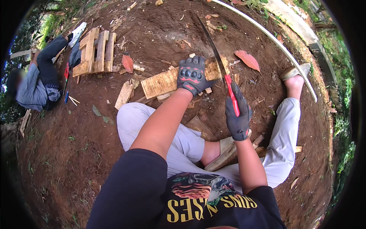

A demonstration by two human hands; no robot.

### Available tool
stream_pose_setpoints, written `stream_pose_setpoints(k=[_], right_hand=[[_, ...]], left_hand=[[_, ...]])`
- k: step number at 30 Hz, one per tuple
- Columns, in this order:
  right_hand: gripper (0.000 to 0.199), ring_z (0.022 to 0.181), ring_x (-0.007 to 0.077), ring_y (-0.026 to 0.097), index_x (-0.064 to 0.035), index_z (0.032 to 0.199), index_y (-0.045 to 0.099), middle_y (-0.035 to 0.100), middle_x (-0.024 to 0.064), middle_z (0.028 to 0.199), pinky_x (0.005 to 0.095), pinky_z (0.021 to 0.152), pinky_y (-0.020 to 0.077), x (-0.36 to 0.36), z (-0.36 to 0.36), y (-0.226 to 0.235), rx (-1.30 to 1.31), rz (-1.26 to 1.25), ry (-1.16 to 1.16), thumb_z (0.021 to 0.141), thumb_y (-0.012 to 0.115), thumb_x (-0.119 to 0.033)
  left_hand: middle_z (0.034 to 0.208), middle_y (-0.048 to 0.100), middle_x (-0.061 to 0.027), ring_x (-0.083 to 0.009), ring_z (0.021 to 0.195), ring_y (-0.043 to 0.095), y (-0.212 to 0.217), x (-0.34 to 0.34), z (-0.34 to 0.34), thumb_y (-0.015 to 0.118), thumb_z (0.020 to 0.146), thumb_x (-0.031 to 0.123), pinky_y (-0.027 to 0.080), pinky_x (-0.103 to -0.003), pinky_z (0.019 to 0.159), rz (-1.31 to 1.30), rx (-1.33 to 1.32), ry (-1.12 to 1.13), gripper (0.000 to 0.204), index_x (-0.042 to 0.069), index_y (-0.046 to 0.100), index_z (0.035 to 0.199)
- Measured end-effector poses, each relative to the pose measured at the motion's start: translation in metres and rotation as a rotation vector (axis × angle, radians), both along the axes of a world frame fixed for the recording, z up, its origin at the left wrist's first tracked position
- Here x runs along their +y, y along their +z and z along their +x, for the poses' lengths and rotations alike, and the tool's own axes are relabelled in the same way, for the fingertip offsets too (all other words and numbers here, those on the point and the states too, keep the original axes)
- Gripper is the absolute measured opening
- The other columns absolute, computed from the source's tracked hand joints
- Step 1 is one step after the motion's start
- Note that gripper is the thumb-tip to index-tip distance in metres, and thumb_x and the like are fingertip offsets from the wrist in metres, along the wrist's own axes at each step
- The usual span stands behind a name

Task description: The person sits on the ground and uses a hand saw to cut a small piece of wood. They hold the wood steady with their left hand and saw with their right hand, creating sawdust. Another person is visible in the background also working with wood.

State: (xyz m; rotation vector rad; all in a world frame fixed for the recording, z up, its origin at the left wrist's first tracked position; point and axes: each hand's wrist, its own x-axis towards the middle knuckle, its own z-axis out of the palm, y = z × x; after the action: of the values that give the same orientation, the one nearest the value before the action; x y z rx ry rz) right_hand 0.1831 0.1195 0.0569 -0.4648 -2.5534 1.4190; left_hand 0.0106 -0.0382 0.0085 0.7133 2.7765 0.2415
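Note:
My left hand, in a black glove with red trim, presses down on a wooden plank. Its thumb points right along the wood, and its fingers bend over the far edge, where their tips are hidden. My right hand, also gloved, is closed around the red handle of a handsaw. The long dark blade crosses the plank near its right end and reaches forward past it. Whether the teeth have cut into the wood I cannot tell. Smaller wood pieces lie beneath and beside the plank.
At the left, a person sits by a stack of wooden slats. A red-and-blue tool lies on the soil there. Dry leaves lie ahead. A long pale strip curves along the right. My outstretched leg flanks the work.

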Motion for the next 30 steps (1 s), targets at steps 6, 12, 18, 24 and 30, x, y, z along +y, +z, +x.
stream_pose_setpoints(k=[6, 12, 18, 24, 30], right_hand=[[0.049, 0.14, 0.0341, 0.068, -0.007, 0.154, 0.065, 0.071, 0.0203, 0.148, 0.0434, 0.116, 0.0526, 0.007, -0.098, -0.041, 0.113, -0.097, -0.072, 0.107, 0.07, -0.023], [0.051, 0.14, 0.0337, 0.068, -0.0056, 0.154, 0.065, 0.071, 0.0201, 0.149, 0.0438, 0.116, 0.0526, 0.002, 0.037, 0.006, -0.176, -0.189, -0.098, 0.105, 0.072, -0.015], [0.051, 0.138, 0.0348, 0.07, -0.0018, 0.153, 0.064, 0.07, 0.0206, 0.15, 0.0442, 0.115, 0.0538, 0.019, 0.153, 0.066, -0.257, -0.158, -0.103, 0.103, 0.072, -0.009], [0.051, 0.137, 0.0362, 0.07, -0.0069, 0.154, 0.065, 0.07, 0.0217, 0.149, 0.0442, 0.115, 0.0537, 0.007, 0.011, -0.006, -0.019, -0.062, -0.017, 0.103, 0.072, -0.013], [0.049, 0.135, 0.0361, 0.071, -0.0086, 0.154, 0.065, 0.071, 0.0195, 0.148, 0.0433, 0.114, 0.0541, 0.006, -0.109, -0.045, 0.107, -0.144, -0.07, 0.107, 0.068, -0.02]], left_hand=[[0.137, 0.068, -0.0195, -0.0358, 0.13, 0.066, 0.004, 0.016, -0.002, 0.087, 0.073, 0.071, 0.048, -0.053, 0.111, -0.005, -0.064, -0.015, 0.101, 0.003, 0.062, 0.143], [0.144, 0.064, -0.0167, -0.0328, 0.136, 0.061, 0.001, 0.004, -0.002, 0.086, 0.073, 0.077, 0.043, -0.052, 0.116, -0.051, -0.051, -0.002, 0.111, 0.004, 0.058, 0.152], [0.142, 0.065, -0.0153, -0.0317, 0.136, 0.061, -0.003, 0.007, 0.001, 0.084, 0.075, 0.077, 0.043, -0.052, 0.115, -0.036, 0.014, -0.018, 0.109, 0.004, 0.059, 0.153], [0.138, 0.066, -0.0175, -0.0338, 0.133, 0.063, -0.001, 0.003, 0.0, 0.086, 0.073, 0.073, 0.045, -0.052, 0.114, -0.017, 0.013, -0.014, 0.104, 0.003, 0.062, 0.146], [0.14, 0.066, -0.0186, -0.035, 0.133, 0.063, 0.003, 0.017, 0.0, 0.088, 0.071, 0.07, 0.045, -0.052, 0.115, -0.014, -0.074, -0.005, 0.106, 0.003, 0.06, 0.148]])
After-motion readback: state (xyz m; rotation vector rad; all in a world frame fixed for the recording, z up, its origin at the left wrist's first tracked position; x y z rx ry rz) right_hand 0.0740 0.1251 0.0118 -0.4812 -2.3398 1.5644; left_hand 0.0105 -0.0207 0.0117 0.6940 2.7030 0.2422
